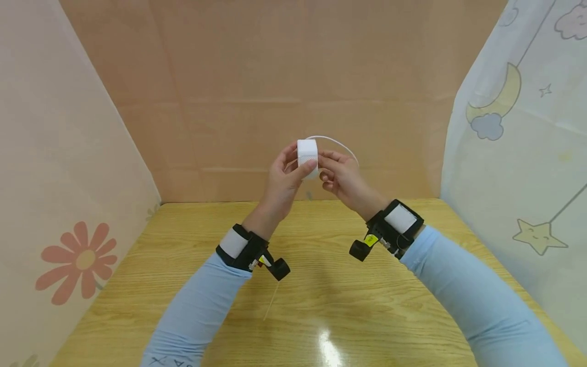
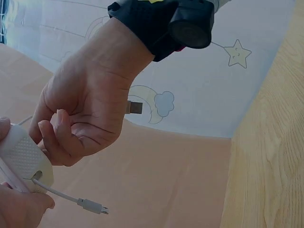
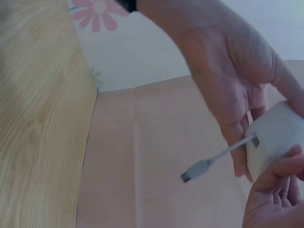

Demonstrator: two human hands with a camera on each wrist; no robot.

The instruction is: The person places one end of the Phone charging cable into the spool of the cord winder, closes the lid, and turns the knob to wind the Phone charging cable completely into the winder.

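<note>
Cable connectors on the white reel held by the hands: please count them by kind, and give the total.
USB-A plug: 1
Small micro-type plug: 1
Total: 2 connectors, both on the white cable reel, which the left hand and right hand hold.

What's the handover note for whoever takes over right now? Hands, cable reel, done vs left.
Left hand: grips the white retractable cable reel, thumb across its front, held up above the wooden table.
Right hand: fingers curled at the reel's right side, pinching the white cable that loops out from there.
Micro-USB plug hangs free on a short lead from the reel's slot; a USB-A plug shows past the right hand.
Done: both plug ends are out of the reel.
Left: unclear whether the cable is being pulled out or wound in.
</note>
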